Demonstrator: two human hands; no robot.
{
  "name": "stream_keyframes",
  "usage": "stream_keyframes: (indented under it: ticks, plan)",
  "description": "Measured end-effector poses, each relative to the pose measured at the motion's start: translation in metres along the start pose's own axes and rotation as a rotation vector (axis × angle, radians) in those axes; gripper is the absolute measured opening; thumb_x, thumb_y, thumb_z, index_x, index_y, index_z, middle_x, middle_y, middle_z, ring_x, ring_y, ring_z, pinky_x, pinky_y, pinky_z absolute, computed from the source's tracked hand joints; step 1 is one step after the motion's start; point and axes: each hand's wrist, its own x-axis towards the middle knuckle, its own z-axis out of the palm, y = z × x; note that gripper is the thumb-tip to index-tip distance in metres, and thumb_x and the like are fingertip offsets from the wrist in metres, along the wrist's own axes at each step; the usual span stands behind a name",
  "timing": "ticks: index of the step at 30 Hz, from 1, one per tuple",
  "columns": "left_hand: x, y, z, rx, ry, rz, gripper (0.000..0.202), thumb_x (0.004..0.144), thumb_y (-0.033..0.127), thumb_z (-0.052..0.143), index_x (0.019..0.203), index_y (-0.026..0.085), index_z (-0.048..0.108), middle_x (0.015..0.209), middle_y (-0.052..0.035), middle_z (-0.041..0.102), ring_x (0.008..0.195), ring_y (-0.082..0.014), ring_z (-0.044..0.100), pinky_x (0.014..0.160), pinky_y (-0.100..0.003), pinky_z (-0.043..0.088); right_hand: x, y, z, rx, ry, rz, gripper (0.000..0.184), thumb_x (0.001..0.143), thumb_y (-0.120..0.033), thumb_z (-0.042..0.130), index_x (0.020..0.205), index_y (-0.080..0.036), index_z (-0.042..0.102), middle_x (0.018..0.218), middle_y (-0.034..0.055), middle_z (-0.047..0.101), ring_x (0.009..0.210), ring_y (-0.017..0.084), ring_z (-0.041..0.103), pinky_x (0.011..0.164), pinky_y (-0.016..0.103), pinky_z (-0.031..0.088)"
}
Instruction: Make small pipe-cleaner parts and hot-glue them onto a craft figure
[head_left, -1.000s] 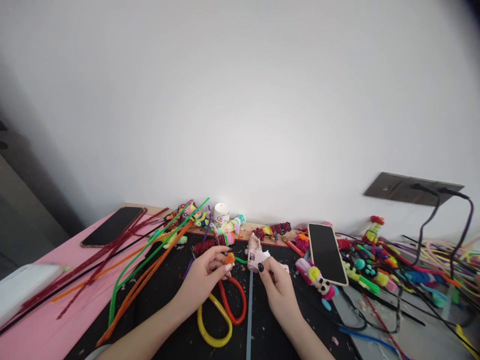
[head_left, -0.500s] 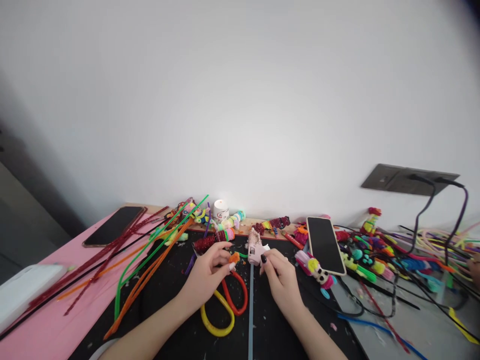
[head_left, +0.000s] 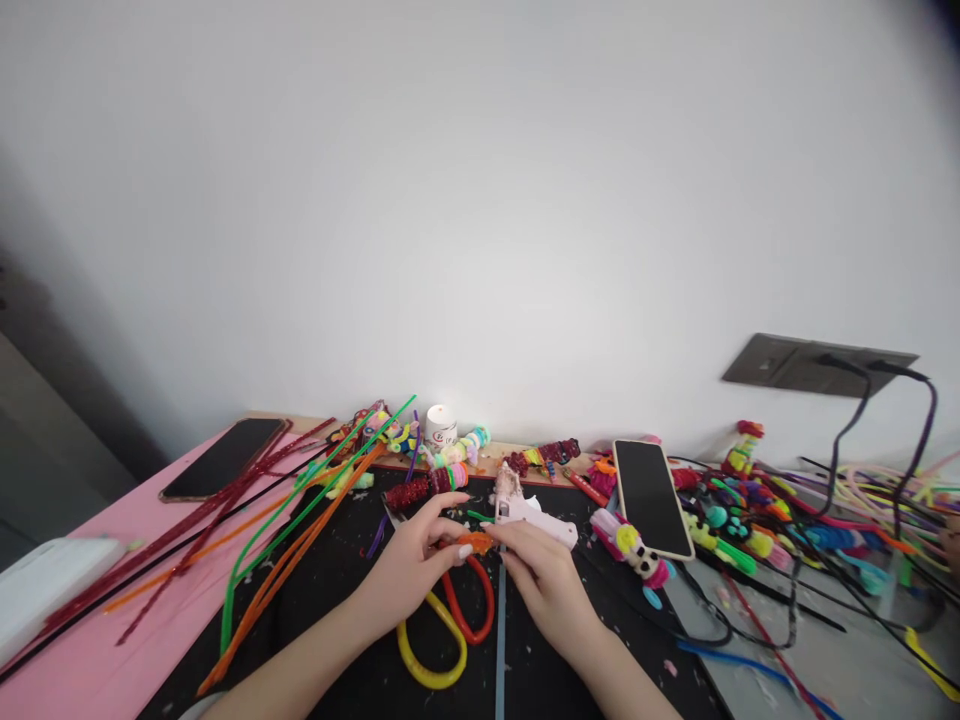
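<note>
My left hand (head_left: 409, 565) and my right hand (head_left: 541, 580) meet over a black mat (head_left: 330, 590). Both pinch a small orange fuzzy piece (head_left: 475, 543) between their fingertips. Just beyond it lies a pink-and-white glue gun (head_left: 529, 513) on the mat, no longer in my right hand. Scissors with one red and one yellow handle (head_left: 442, 630) lie under my left hand. A pale glue stick (head_left: 500, 640) runs toward me between my wrists.
Long green, orange and red pipe cleaners (head_left: 292, 530) fan out at left over the pink tabletop (head_left: 82, 650). Phones lie at far left (head_left: 225, 458) and right of centre (head_left: 651, 497). Small pipe-cleaner figures (head_left: 720, 520) and cables (head_left: 862, 440) crowd the right side. A white box (head_left: 45, 580) sits at left.
My right hand let go of the glue gun, which now lies on the mat, and moved left to join my left hand on the orange piece.
</note>
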Motion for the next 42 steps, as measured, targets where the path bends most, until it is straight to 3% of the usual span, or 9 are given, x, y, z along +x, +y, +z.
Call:
stream_keyframes:
  ticks: [4,12,23,42]
  plan:
    - [0.000,0.000,0.000,0.018,-0.015,-0.002,0.042,0.079,0.020,0.056,0.119,0.021,0.045,0.076,0.0004,0.065,0.070,-0.0157,0.057,0.071,-0.030,0.046,-0.001,0.004,0.002,-0.032,-0.016,0.001,0.036,0.088,-0.011,0.045,0.119,-0.025,0.057,0.105,0.0084,0.065,0.096,0.021,0.060,0.084,0.036,0.050]
    - [-0.001,0.002,0.001,0.062,-0.054,-0.001,0.038,0.082,0.023,0.051,0.119,0.020,0.046,0.080,-0.0010,0.065,0.070,-0.0161,0.058,0.067,-0.028,0.050,-0.001,0.003,0.003,-0.032,-0.006,0.047,0.026,0.086,-0.011,0.050,0.105,-0.023,0.064,0.092,0.0066,0.068,0.085,0.020,0.063,0.076,0.032,0.052]
    - [-0.003,0.004,0.002,0.099,-0.042,0.015,0.034,0.080,0.019,0.051,0.114,0.020,0.049,0.070,0.0025,0.061,0.066,-0.0152,0.056,0.066,-0.027,0.045,0.000,-0.004,0.004,-0.003,-0.021,0.102,0.023,0.085,-0.009,0.048,0.097,-0.021,0.064,0.087,0.0056,0.067,0.080,0.019,0.062,0.072,0.029,0.050]
    - [-0.002,0.000,0.003,0.117,-0.049,0.021,0.033,0.082,0.018,0.050,0.115,0.020,0.048,0.068,0.0038,0.058,0.065,-0.0138,0.055,0.065,-0.027,0.045,-0.002,-0.006,0.007,-0.003,-0.040,0.154,0.021,0.083,-0.007,0.049,0.093,-0.018,0.064,0.084,0.0047,0.065,0.075,0.017,0.059,0.068,0.025,0.046]
